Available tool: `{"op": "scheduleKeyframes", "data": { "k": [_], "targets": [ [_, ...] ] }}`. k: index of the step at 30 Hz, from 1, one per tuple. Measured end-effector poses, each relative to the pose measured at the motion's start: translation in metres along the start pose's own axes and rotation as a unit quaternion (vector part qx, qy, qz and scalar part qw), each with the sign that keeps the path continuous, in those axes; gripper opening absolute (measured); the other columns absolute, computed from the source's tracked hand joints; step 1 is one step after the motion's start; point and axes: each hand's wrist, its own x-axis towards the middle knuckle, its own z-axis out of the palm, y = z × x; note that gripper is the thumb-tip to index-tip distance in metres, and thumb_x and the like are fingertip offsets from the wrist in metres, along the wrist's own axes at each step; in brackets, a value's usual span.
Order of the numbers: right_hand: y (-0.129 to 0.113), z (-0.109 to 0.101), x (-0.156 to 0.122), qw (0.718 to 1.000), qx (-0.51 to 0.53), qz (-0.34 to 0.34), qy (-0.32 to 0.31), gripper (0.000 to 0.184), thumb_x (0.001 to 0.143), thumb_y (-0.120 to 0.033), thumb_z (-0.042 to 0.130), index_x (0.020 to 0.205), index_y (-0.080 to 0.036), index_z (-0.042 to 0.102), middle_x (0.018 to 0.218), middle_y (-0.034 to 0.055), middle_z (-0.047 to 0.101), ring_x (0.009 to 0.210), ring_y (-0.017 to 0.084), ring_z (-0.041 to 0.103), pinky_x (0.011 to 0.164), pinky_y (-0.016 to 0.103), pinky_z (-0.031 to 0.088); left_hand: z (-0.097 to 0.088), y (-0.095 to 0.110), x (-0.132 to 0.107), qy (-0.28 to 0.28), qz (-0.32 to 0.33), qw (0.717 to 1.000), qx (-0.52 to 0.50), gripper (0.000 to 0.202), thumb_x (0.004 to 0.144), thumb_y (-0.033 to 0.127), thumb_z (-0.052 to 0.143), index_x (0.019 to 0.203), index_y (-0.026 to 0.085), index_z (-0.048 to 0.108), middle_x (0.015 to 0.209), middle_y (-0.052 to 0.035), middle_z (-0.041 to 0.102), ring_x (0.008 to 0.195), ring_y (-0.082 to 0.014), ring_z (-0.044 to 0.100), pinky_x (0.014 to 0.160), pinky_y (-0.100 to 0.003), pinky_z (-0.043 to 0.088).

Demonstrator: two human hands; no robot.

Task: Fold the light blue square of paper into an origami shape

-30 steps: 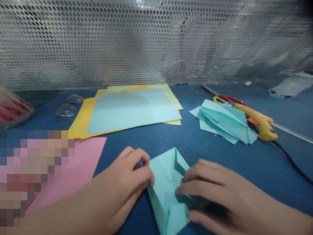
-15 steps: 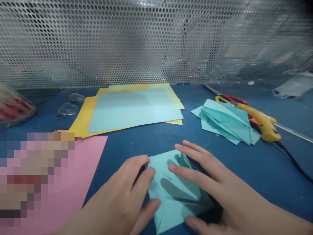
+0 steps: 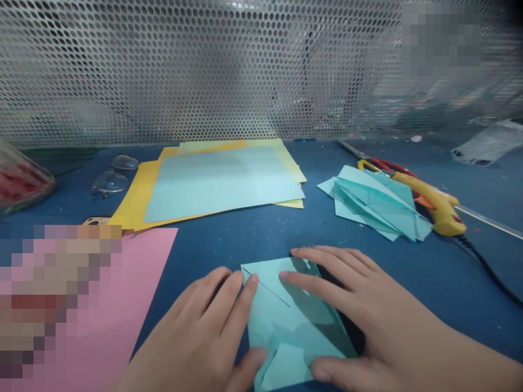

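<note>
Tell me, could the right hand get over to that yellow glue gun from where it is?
Probably yes. The right hand lies flat on the folded teal paper, and only bare blue table shows between it and the glue gun.

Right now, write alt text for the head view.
Two bare hands, left hand and right hand, press a folded teal paper flat on a blue table. Behind lie coloured sheets, folded teal pieces and a yellow glue gun.

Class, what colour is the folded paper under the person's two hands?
Light teal, seen in the head view: the folded paper lies flat under the left hand and right hand.
</note>
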Motion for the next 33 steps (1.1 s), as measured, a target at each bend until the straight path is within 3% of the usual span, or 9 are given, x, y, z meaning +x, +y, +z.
{"op": "scheduleKeyframes", "data": {
  "k": [3, 6, 9, 12, 15, 19, 24, 28, 33],
  "targets": [
    [-0.007, -0.004, 0.001, 1.0, -0.006, -0.01, -0.002, 0.074, 0.088, -0.074, 0.076, 0.141, -0.024, 0.073, 0.141, 0.0202, 0.073, 0.118, 0.044, 0.074, 0.086, 0.063, 0.065, -0.001, -0.001, -0.001, -0.007, 0.011, 1.0, -0.002, 0.052, 0.116, 0.041, 0.039, 0.153, 0.007, 0.053, 0.143, -0.0105, 0.072, 0.127, -0.032, 0.065, 0.104, -0.043, 0.056],
    [-0.014, -0.008, 0.001, 1.0, 0.012, 0.014, -0.023, 0.054, 0.092, -0.053, 0.081, 0.138, -0.026, 0.074, 0.133, 0.015, 0.076, 0.108, 0.035, 0.077, 0.084, 0.052, 0.068, 0.0, -0.001, -0.002, -0.015, 0.014, 1.0, 0.009, 0.049, 0.114, 0.033, 0.038, 0.153, 0.007, 0.053, 0.148, -0.0104, 0.069, 0.129, -0.0304, 0.064, 0.105, -0.041, 0.055],
    [-0.015, -0.006, -0.001, 0.996, 0.079, 0.046, 0.002, 0.04, 0.097, -0.038, 0.076, 0.137, -0.033, 0.072, 0.134, 0.0093, 0.074, 0.109, 0.027, 0.076, 0.088, 0.041, 0.067, 0.0, -0.002, 0.0, -0.03, 0.015, 0.999, 0.016, 0.05, 0.111, 0.027, 0.038, 0.155, 0.006, 0.051, 0.153, -0.0114, 0.066, 0.13, -0.0284, 0.065, 0.104, -0.039, 0.056],
    [-0.013, -0.006, -0.002, 0.984, 0.169, 0.057, 0.015, 0.031, 0.102, -0.036, 0.07, 0.133, -0.033, 0.072, 0.131, 0.0072, 0.073, 0.113, 0.022, 0.075, 0.092, 0.031, 0.065, 0.0, -0.003, 0.002, -0.013, 0.028, 1.0, 0.007, 0.058, 0.116, 0.046, 0.035, 0.154, 0.006, 0.054, 0.156, -0.0111, 0.064, 0.132, -0.0273, 0.065, 0.102, -0.036, 0.057],
    [-0.008, -0.014, 0.002, 0.975, 0.212, 0.055, -0.026, 0.027, 0.107, -0.027, 0.061, 0.13, -0.03, 0.075, 0.124, 0.0066, 0.076, 0.113, 0.018, 0.076, 0.096, 0.025, 0.062, -0.001, -0.003, 0.007, -0.01, 0.023, 0.999, -0.03, 0.069, 0.114, 0.064, 0.037, 0.153, 0.011, 0.059, 0.156, -0.0096, 0.064, 0.137, -0.0283, 0.062, 0.108, -0.036, 0.055],
    [0.005, -0.021, 0.01, 0.982, 0.185, 0.016, -0.035, 0.031, 0.106, -0.018, 0.056, 0.127, -0.026, 0.077, 0.123, 0.0106, 0.076, 0.113, 0.02, 0.076, 0.093, 0.028, 0.064, -0.004, 0.001, 0.015, -0.042, -0.058, 0.991, -0.109, 0.064, 0.107, 0.065, 0.054, 0.159, 0.028, 0.056, 0.154, -0.0076, 0.066, 0.146, -0.0331, 0.054, 0.118, -0.044, 0.048],
    [0.007, -0.011, 0.01, 0.993, 0.118, 0.018, 0.008, 0.029, 0.1, -0.021, 0.064, 0.125, -0.028, 0.077, 0.123, 0.0111, 0.075, 0.112, 0.025, 0.074, 0.096, 0.04, 0.063, -0.01, -0.004, 0.019, -0.046, -0.068, 0.989, -0.126, 0.064, 0.105, 0.062, 0.057, 0.161, 0.03, 0.054, 0.155, -0.0077, 0.065, 0.151, -0.0349, 0.05, 0.121, -0.049, 0.045],
    [-0.006, -0.004, 0.003, 0.992, 0.116, 0.04, 0.016, 0.034, 0.093, -0.021, 0.072, 0.126, -0.028, 0.075, 0.125, 0.0104, 0.075, 0.109, 0.025, 0.075, 0.088, 0.036, 0.066, -0.012, -0.013, 0.014, -0.04, -0.023, 0.995, -0.094, 0.061, 0.105, 0.047, 0.058, 0.162, 0.027, 0.051, 0.16, -0.005, 0.061, 0.153, -0.0316, 0.048, 0.122, -0.047, 0.045],
    [-0.015, -0.006, 0.001, 0.992, 0.097, 0.083, 0.013, 0.045, 0.088, -0.022, 0.078, 0.132, -0.024, 0.074, 0.126, 0.0123, 0.075, 0.107, 0.025, 0.079, 0.085, 0.034, 0.069, -0.011, -0.016, 0.008, -0.031, 0.099, 0.995, 0.005, 0.065, 0.102, 0.031, 0.051, 0.162, 0.006, 0.044, 0.169, -0.0088, 0.048, 0.157, -0.0271, 0.043, 0.123, -0.044, 0.041]
  ]
}}
